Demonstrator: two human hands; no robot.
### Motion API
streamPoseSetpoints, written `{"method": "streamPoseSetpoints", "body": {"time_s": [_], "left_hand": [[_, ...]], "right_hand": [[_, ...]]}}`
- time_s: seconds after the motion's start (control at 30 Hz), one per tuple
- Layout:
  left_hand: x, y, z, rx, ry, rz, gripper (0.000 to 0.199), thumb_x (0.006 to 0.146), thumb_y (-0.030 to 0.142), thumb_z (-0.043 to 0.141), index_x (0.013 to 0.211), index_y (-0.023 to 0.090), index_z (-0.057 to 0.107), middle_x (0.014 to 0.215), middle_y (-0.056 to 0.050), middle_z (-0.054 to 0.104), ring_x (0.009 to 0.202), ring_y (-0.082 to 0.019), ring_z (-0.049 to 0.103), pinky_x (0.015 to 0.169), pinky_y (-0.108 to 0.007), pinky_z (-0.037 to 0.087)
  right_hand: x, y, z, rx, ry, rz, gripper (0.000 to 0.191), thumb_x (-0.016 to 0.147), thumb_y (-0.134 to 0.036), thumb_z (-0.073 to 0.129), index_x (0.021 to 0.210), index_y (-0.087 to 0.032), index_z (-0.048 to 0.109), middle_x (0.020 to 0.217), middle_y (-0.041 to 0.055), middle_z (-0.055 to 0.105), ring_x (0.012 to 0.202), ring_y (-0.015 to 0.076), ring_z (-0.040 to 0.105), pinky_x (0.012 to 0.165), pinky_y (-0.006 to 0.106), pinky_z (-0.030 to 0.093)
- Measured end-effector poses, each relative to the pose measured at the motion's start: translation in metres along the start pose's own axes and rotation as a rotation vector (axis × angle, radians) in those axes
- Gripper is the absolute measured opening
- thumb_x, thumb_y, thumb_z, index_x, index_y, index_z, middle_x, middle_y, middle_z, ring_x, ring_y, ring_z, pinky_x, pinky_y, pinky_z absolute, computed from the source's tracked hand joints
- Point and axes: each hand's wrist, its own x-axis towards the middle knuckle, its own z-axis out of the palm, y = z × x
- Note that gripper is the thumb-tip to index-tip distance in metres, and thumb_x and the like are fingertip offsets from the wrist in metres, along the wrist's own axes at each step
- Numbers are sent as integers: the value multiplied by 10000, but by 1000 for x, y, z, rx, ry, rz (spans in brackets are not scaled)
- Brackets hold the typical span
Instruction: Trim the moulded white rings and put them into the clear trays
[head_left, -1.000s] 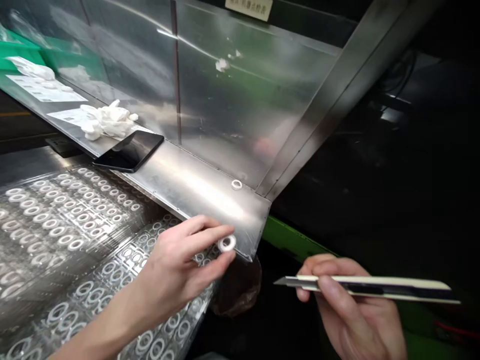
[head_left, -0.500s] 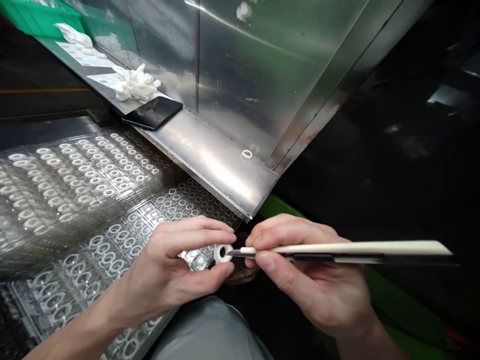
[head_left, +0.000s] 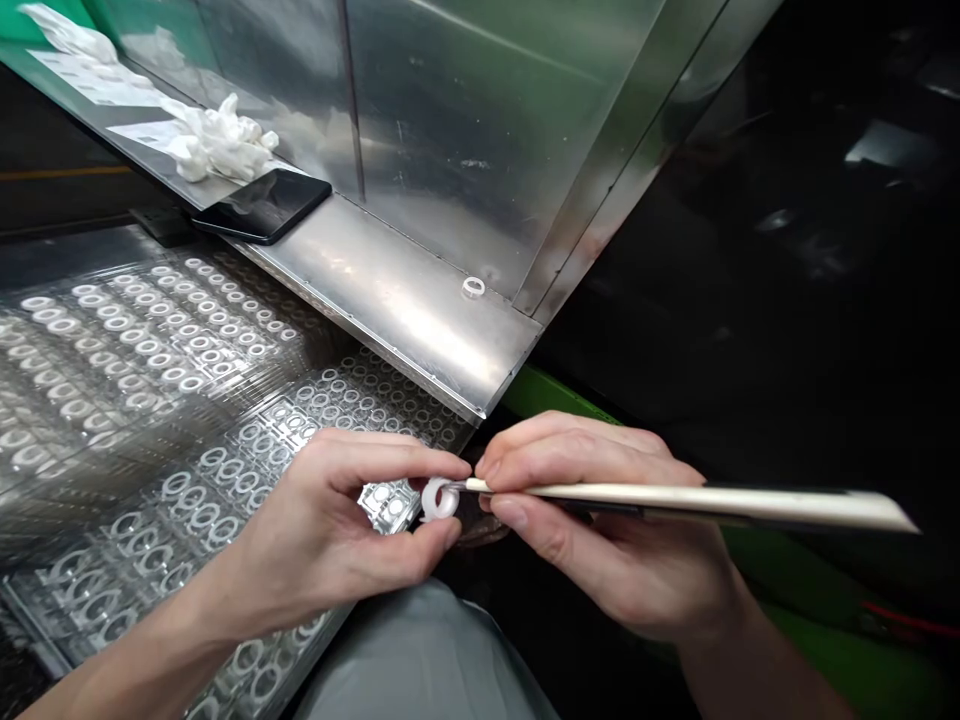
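Between the thumb and fingers of my left hand [head_left: 337, 510] a small white plastic ring [head_left: 433, 503] is pinched, its opening turned towards the right. My right hand [head_left: 600, 520] grips a slim tool with a long cream-coloured handle [head_left: 675, 495], held like a pen. The tool's thin metal tip reaches the ring's inner edge; its exact shape is too small to make out. Below and left of my left hand lies a clear plastic tray [head_left: 180, 515] holding rows of similar rings.
A stack of clear trays with white rings [head_left: 142, 330] stands at the left. On the metal ledge [head_left: 397, 300] lie a single ring [head_left: 473, 288], a black phone or tablet [head_left: 266, 207], crumpled white gloves [head_left: 221, 140] and printed papers [head_left: 90, 78]. A green bin [head_left: 71, 12] is partly visible behind.
The ring has been turned in my left hand, so more of its side wall shows. The tool has tilted slightly, its tip still at the ring. The view has shifted a little.
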Motion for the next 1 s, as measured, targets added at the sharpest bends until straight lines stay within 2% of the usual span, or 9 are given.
{"method": "streamPoseSetpoints", "body": {"time_s": [0.13,0.37,0.5,0.63,0.8,0.9,1.0], "left_hand": [[0,1,3,13,8,18,237,852,163,759,1043,302,741,852,52,742,725,-138,692,631,-234,575],[-2,3,13,92,64,82,272,854,174,773,1096,291,731,856,28,732,723,-141,678,616,-249,569],[-4,4,19,168,84,182,303,859,141,769,1134,251,703,904,9,735,768,-132,671,644,-246,569],[-4,3,26,260,114,278,343,849,98,771,1158,220,683,971,-40,738,838,-170,677,706,-303,590],[1,-3,38,213,133,404,382,790,-55,762,1129,107,695,951,-84,725,862,-183,680,745,-317,585],[2,-7,44,86,146,289,344,806,-12,777,1104,144,705,956,-49,732,857,-159,685,748,-272,576],[1,-12,50,-4,147,148,334,827,77,799,1112,226,710,985,3,742,824,-122,690,732,-210,560]], "right_hand": [[-5,-2,1,-13,48,36,119,940,-125,653,1004,-194,726,935,56,741,859,185,715,770,291,621],[-25,-2,11,20,217,158,98,926,-144,669,994,-195,716,920,55,717,800,176,694,717,286,608],[-38,-3,21,59,335,249,111,945,-143,643,1020,-201,701,932,47,694,788,165,689,730,287,595],[-47,-6,32,95,471,355,74,958,-154,643,992,-203,687,943,35,694,780,158,693,742,290,590],[-54,-5,37,369,683,447,49,994,-227,640,965,-189,654,832,12,703,715,145,698,698,285,599],[-60,-7,33,375,822,423,56,1005,-221,629,970,-194,663,885,12,709,725,134,702,710,283,604],[-66,-13,29,251,851,368,56,998,-188,624,985,-201,678,917,18,706,736,139,705,713,289,608]]}}
